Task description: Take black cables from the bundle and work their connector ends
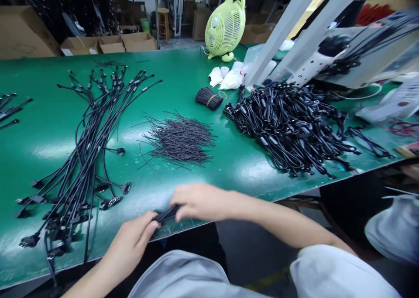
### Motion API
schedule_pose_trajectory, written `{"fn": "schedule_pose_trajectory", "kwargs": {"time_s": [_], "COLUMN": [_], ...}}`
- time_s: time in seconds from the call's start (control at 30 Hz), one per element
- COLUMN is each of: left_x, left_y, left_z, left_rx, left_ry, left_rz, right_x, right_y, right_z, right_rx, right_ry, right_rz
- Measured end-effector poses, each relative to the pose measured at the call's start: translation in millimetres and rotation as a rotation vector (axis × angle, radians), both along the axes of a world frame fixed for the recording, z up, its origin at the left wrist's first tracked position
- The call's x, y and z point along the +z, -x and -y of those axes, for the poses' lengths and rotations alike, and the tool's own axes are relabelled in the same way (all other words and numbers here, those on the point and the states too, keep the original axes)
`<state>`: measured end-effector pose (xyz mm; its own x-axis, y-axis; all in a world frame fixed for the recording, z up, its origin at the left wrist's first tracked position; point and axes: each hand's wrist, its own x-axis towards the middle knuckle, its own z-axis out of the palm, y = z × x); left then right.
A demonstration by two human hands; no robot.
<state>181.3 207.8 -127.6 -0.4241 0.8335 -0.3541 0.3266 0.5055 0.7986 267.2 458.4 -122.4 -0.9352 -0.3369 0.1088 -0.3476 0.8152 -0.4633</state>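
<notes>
Near the front edge of the green table [242, 176], a folded black cable [166, 214] is stretched between my two hands. My left hand [132, 241] pinches one end of it between thumb and fingers. Its other end is closed in my right hand [196, 200], where the fingers partly hide it. Beyond my hands lies a loose pile of short black twist ties [183, 138]. To the left, long black cables with connectors [94, 145] are spread out in a bunch.
A heap of coiled black cables [288, 128] covers the right side. Behind the ties are a banded black bundle [208, 98], white crumpled paper [231, 78] and a green fan [225, 25]. Cardboard boxes [139, 42] stand past the far edge. Another person's sleeve [397, 228] shows at right.
</notes>
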Motion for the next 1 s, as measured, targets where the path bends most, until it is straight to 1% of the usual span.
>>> {"fn": "schedule_pose_trajectory", "kwargs": {"time_s": [0.03,0.07,0.1,0.13,0.17,0.2,0.23,0.3,0.33,0.37,0.4,0.43,0.47,0.5,0.53,0.57,0.6,0.63,0.67,0.7,0.73,0.77,0.83,0.87,0.93,0.97,1.0], "left_x": [-1.2,-2.7,-4.4,-6.0,-7.3,-8.0,-8.1,-6.2,-4.4,-2.2,0.2,2.6,4.9,6.8,8.3,9.2,9.5,9.2,8.2,6.6,4.5,2.1,-2.9,-5.1,-8.3,-9.2,-9.6], "left_y": [1,1,1,0,-2,-4,-6,-11,-14,-17,-20,-23,-27,-30,-33,-36,-39,-41,-43,-45,-46,-46,-46,-45,-41,-39,-36], "left_z": [2,3,4,4,3,1,-1,-5,-8,-10,-12,-14,-16,-19,-21,-23,-25,-27,-28,-28,-28,-27,-24,-21,-17,-14,-12], "left_rx": [0.092,0.188,0.279,0.354,0.411,0.454,0.481,0.528,0.551,0.573,0.592,0.605,0.61,0.606,0.598,0.587,0.578,0.574,0.581,0.597,0.619,0.637,0.648,0.633,0.585,0.553,0.52], "left_ry": [-0.026,-0.063,-0.106,-0.153,-0.2,-0.244,-0.279,-0.34,-0.372,-0.406,-0.442,-0.477,-0.51,-0.541,-0.567,-0.59,-0.611,-0.631,-0.651,-0.668,-0.68,-0.685,-0.672,-0.651,-0.578,-0.528,-0.473], "left_rz": [0.121,0.244,0.36,0.466,0.554,0.624,0.68,0.767,0.808,0.848,0.889,0.928,0.961,0.988,1.005,1.014,1.013,1.0,0.976,0.941,0.895,0.841,0.691,0.579,0.288,0.139,0.009], "right_x": [2.3,2.8,1.0,-2.7,-8.0,-13.7,-18.9,-24.4,-23.8,-21.2,-17.1,-12.3,-7.7,-4.0,-1.9,-1.6,-3.1,-6.1,-10.0,-14.2,-18.1,-21.0,-22.6,-21.3,-14.8,-10.2,-5.1], "right_y": [8,16,25,34,43,49,54,57,56,53,48,42,36,29,22,16,10,5,0,-4,-8,-10,-15,-16,-16,-15,-13], "right_z": [-22,-44,-65,-84,-99,-110,-117,-120,-117,-111,-103,-90,-75,-56,-34,-10,14,38,59,76,89,97,102,100,91,86,82], "right_rx": [-0.131,-0.336,-0.549,-0.693,-0.788,-0.815,-0.81,-0.803,-0.817,-0.844,-0.878,-0.907,-0.917,-0.897,-0.844,-0.766,-0.686,-0.628,-0.594,-0.58,-0.579,-0.577,-0.535,-0.474,-0.279,-0.164,-0.061], "right_ry": [0.068,0.1,0.087,0.055,0.023,-0.002,-0.01,0.007,0.011,0.032,0.093,0.207,0.368,0.56,0.756,0.918,1.015,1.059,1.06,1.022,0.946,0.833,0.505,0.307,-0.069,-0.217,-0.329], "right_rz": [-0.062,-0.145,-0.216,-0.244,-0.255,-0.247,-0.239,-0.264,-0.288,-0.316,-0.346,-0.371,-0.374,-0.342,-0.275,-0.189,-0.113,-0.078,-0.092,-0.147,-0.231,-0.325,-0.522,-0.625,-0.81,-0.86,-0.876]}}
